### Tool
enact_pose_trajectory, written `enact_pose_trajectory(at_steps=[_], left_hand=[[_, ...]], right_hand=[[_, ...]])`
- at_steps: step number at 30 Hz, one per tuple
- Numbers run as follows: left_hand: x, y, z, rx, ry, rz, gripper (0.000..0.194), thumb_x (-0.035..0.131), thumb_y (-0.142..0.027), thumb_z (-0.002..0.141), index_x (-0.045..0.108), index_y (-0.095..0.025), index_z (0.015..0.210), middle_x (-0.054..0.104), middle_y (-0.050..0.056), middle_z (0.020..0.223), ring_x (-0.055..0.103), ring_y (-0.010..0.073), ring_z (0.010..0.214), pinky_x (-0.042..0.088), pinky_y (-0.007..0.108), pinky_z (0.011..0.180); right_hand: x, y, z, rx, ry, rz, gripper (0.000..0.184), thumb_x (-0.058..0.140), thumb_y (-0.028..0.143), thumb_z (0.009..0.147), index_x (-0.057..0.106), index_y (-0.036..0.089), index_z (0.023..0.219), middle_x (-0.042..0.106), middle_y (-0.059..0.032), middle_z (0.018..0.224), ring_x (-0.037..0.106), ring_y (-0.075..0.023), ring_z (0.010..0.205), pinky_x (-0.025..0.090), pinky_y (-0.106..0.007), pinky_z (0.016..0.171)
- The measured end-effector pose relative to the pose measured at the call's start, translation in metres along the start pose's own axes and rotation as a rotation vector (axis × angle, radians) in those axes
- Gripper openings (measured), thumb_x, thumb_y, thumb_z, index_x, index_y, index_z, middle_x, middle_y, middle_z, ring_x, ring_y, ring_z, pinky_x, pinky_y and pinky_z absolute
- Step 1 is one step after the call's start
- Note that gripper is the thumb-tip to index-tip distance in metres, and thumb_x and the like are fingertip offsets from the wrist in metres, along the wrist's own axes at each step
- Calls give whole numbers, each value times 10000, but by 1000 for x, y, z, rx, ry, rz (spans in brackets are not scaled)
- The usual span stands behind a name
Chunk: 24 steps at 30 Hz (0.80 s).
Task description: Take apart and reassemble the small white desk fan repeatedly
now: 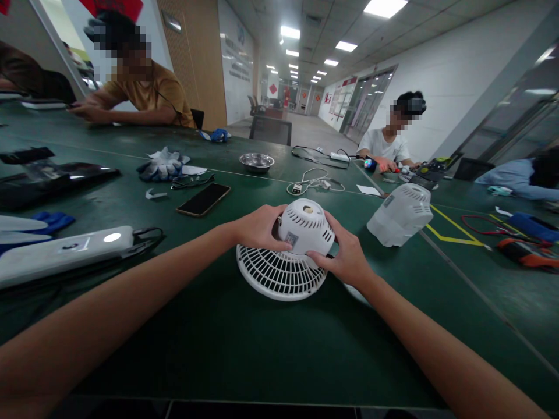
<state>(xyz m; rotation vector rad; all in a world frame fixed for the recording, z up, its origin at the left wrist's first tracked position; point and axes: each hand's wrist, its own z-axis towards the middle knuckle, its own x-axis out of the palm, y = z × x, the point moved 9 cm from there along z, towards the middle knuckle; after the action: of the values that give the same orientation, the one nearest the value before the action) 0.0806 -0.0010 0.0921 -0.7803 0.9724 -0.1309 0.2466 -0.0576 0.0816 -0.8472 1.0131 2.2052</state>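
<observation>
Housing [307,224]: white and vented, held in both hands just above the far part of the grille, near the middle of the table [196,355]; from where I stand I can't tell whether the two are joined.
Left hand [262,226]: fingers curled partly closed around the housing's left side, thumb lying across its front beside the small label.
Right hand [347,253]: fingers bent around the other side, thumb pressed low on the front; the far fingertips are hidden, so I can't say how firmly they bear.
Smooth curve: rounded plastic gives little to grip, I'd say, so uneven pressure from the thumbs could make the housing twist or slip.
Grille [292,297]: its thin bars look the likeliest to suffer; leaning hard on the housing might bend or crack one, and a sideways push could make the whole ring skid.
Pale edge [358,294]: something mostly hidden beneath the right forearm; a lowered wrist could knock it.
Cord [297,189]: loosely looped beyond the housing, its plug lying on the table; a forward reach might snag a loop.
Shell [402,215]: whitish and slotted, well apart on the right; a wide elbow swing could tip it.
Phone [204,200]: flat beyond the left forearm, at risk only from a careless sweep.
</observation>
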Motion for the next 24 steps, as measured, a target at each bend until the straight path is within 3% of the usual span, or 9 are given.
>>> enact_pose_trajectory(at_steps=[4,7,10,14,24], left_hand=[[-4,-3,0,63,-40,-13,952,900,-465,702,485,-194,1515,621,179,1461,607,381,1316,450,498,1115],[-2,-4,-1,97,-49,-43,996,831,-427,795,322,-207,1622,567,190,1517,582,377,1351,417,517,1159],[7,-5,-2,139,-30,-75,1171,849,-422,762,139,-247,1676,456,201,1609,506,419,1426,375,577,1193],[17,-12,-2,216,-84,7,1422,931,-492,617,7,-267,1674,230,229,1705,373,502,1495,315,651,1212],[26,-20,-1,219,-198,95,1260,888,-386,608,94,-293,1583,454,201,1498,584,420,1234,491,570,1047]], right_hand=[[-3,4,0,-44,3,-33,1081,812,538,771,241,310,1660,482,-119,1622,544,-430,1405,440,-686,1162],[-2,-1,-4,-8,63,78,1061,775,571,799,215,314,1663,706,-119,1349,745,-367,1022,604,-626,943],[2,-6,-9,59,139,191,1000,754,499,830,217,315,1653,782,-45,950,704,-252,633,645,-496,658],[5,-3,-12,37,197,267,973,733,415,829,207,324,1643,771,-39,951,719,-254,664,628,-441,600],[-1,3,-7,26,183,196,912,729,348,807,288,330,1605,762,-12,918,663,-207,600,591,-399,572]])
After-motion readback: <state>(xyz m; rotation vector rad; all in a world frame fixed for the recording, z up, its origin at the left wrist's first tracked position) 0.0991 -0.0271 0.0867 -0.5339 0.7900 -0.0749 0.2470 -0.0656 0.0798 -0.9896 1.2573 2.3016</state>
